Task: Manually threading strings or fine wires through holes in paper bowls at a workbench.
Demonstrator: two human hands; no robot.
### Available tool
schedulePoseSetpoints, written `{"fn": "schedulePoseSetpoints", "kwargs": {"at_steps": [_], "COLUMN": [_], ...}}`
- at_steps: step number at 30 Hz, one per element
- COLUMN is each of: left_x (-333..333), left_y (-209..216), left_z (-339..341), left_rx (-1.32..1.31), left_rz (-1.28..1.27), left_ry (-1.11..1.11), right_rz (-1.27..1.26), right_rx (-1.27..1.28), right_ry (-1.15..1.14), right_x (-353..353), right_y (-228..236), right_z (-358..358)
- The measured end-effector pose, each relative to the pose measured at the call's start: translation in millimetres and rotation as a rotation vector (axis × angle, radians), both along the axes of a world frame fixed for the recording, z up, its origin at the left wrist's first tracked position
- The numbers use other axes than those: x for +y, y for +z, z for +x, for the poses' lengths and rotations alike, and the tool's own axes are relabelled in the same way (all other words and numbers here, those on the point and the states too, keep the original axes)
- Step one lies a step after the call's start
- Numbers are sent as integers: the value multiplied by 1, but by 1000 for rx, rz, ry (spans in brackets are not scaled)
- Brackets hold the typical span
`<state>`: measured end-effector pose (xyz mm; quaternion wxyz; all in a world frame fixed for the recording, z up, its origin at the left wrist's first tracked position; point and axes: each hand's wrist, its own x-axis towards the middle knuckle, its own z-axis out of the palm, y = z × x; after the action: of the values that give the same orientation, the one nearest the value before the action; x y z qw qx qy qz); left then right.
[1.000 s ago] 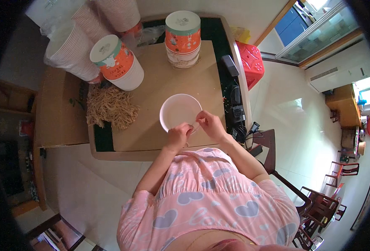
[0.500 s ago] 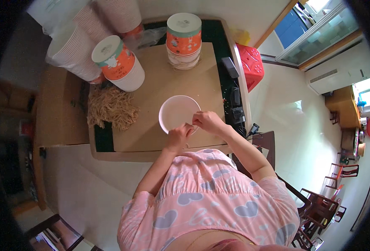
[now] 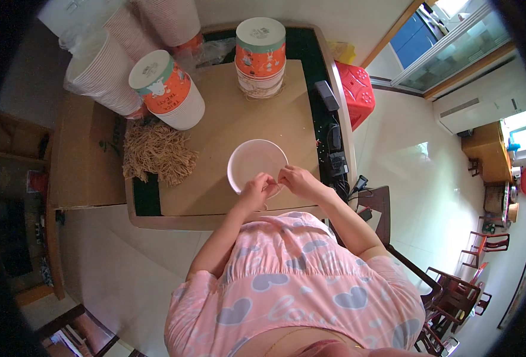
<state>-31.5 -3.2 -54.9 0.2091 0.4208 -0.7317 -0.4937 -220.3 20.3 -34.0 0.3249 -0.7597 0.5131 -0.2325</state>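
Paper tub, one, round, smooth, white, mouth up, on brown cardboard sheet; both hands at its near rim. Left hand: fingers pinched narrow about a pale strand. Right hand: fingers likewise narrow (their grip too small to tell). Orange-printed tub stacks, two, upturned. Nested white cups, in clear plastic. Twine bundle, tan, fibrous, tangled.
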Motion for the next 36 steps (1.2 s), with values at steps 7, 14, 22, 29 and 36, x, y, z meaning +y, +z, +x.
{"fn": "schedulePoseSetpoints", "kwargs": {"at_steps": [7, 14, 22, 29, 36], "left_x": [-11, -16, -15, -16, -15], "left_y": [-5, -10, -19, -5, -11], "left_z": [-2, 6, 6, 4, 5], "left_rx": [170, 295, 355, 372, 266], "left_rz": [454, 915, 917, 935, 782], "left_ry": [99, 176, 232, 304, 273], "right_rz": [-1, -42, -225, -123, 82], "right_rx": [-118, -217, -143, -256, -235], "right_ry": [-222, -457, -449, -477, -435], "right_x": [13, 27, 28, 30, 22], "right_y": [8, 8, 3, 0, -1], "right_z": [10, 36, 39, 40, 30]}}
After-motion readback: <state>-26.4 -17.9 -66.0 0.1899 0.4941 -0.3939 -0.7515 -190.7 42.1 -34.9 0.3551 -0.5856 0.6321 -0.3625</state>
